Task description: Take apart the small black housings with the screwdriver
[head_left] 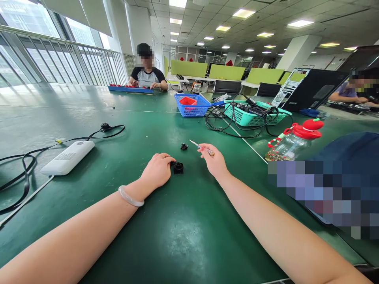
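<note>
My right hand (212, 157) is closed round a small screwdriver (204, 148), its thin shaft pointing up and to the left. On the green table, my left hand (157, 169) rests with its fingers curled and its thumb side touching or nearly touching a small black square part (178, 168). Whether those fingers hold anything is hidden from me. That black part has a round shape on top. Just beyond it lies a little cluster of small black pieces (184, 146), apart from both hands and close to the screwdriver's tip.
A white power bank-like box (68, 157) and black cables (26, 173) lie at left. Farther off are a blue basket (194, 111) and a teal basket (248, 120) with tangled cables. A red-lidded jar (291, 144) stands at right. Another person (149, 75) sits across the table.
</note>
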### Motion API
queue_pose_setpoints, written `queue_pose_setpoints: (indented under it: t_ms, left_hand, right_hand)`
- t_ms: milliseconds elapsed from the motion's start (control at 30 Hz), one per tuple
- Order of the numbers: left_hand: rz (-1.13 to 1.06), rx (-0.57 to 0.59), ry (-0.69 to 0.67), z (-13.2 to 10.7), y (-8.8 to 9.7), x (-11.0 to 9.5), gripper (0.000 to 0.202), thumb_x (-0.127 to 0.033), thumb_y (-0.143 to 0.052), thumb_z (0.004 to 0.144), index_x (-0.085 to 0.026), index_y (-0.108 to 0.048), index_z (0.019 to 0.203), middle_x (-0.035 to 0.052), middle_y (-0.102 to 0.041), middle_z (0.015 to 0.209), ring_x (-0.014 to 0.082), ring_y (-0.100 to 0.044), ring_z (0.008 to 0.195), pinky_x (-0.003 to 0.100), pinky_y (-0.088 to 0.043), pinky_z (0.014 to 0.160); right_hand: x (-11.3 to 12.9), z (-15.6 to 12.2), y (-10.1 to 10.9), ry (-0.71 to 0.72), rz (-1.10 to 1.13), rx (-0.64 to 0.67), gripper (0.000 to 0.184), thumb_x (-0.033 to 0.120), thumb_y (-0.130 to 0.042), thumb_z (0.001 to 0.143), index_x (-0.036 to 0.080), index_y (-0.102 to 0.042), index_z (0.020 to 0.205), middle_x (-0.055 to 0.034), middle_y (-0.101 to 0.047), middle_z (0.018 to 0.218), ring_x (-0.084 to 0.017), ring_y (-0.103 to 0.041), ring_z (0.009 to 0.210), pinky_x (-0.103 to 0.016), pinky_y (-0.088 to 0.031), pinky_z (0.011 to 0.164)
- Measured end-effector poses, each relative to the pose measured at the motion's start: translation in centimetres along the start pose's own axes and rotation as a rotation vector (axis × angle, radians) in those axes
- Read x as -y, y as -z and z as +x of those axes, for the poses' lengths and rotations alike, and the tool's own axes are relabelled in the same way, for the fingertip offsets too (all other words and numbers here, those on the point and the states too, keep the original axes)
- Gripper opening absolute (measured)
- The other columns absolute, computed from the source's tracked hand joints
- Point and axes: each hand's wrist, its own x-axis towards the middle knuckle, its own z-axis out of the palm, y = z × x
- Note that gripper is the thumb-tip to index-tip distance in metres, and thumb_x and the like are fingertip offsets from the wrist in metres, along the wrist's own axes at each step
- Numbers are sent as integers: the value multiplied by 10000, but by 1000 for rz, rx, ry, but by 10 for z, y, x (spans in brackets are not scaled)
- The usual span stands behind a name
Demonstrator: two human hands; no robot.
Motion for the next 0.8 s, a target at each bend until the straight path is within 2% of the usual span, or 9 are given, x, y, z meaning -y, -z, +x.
queue_pose_setpoints:
  t_ms: [133,200,333,400,500,567,667,733,800]
  left_hand:
    - [-36,-14,21,-1,2,-3,421,-153,-297,863,-191,-682,1027,68,-678,1135,238,-580,1077,429,-439,1034]
    - [-84,-26,15,-1,3,-6,394,-242,-302,903,-199,-640,1100,69,-663,1164,241,-549,1145,436,-419,1060]
    - [-137,49,-126,-3,0,-11,458,-471,-389,908,-218,-531,1263,80,-555,1332,241,-441,1292,441,-342,1133]
    - [-105,88,-158,-4,-4,-14,473,-483,-423,896,-209,-526,1268,99,-513,1375,251,-416,1319,446,-316,1148]
    - [-53,91,-166,-5,-8,-17,386,-402,-420,909,-200,-551,1210,101,-547,1331,251,-472,1265,449,-334,1128]
    - [-23,59,-104,-6,-9,-17,318,-336,-412,910,-207,-567,1156,87,-599,1261,245,-516,1208,448,-358,1102]
    - [25,-18,94,-6,-7,-11,285,-298,-402,900,-203,-583,1098,108,-629,1211,287,-510,1204,499,-367,1066]
    - [37,-51,182,-5,-4,-6,304,-334,-401,896,-196,-582,1098,133,-619,1222,327,-483,1224,541,-367,1042]
    - [28,-47,209,-6,-3,-4,371,-422,-419,885,-198,-565,1142,141,-599,1255,349,-454,1248,561,-357,1038]
  right_hand:
    - [-10,9,-3,-76,-23,88,393,482,-543,855,206,-616,1126,-85,-706,1055,-187,-634,969,-346,-464,886]
    - [-13,12,-4,-80,-41,125,391,475,-543,862,215,-612,1146,-81,-703,1088,-196,-627,1030,-364,-452,922]
    - [-16,16,-5,-79,-61,182,367,434,-573,855,226,-615,1155,-71,-687,1150,-198,-617,1073,-380,-427,969]
    - [-14,17,-5,-82,-54,206,354,412,-582,849,225,-620,1147,-70,-692,1140,-195,-617,1075,-376,-419,976]
    - [-10,15,-2,-90,-25,245,342,409,-578,840,219,-635,1119,-66,-716,1074,-196,-619,1064,-377,-406,978]
    - [-7,12,0,-92,18,252,339,422,-556,837,205,-656,1077,-64,-736,984,-201,-628,1029,-380,-402,969]
    - [-7,10,5,-97,95,186,324,422,-528,815,175,-701,934,-54,-733,779,-207,-651,905,-373,-428,910]
    - [-7,9,7,-99,157,87,305,402,-517,792,170,-711,832,-41,-699,667,-200,-655,784,-360,-457,842]
    - [-7,9,8,-91,186,-10,282,374,-507,772,177,-707,745,-19,-649,570,-185,-634,676,-347,-472,790]
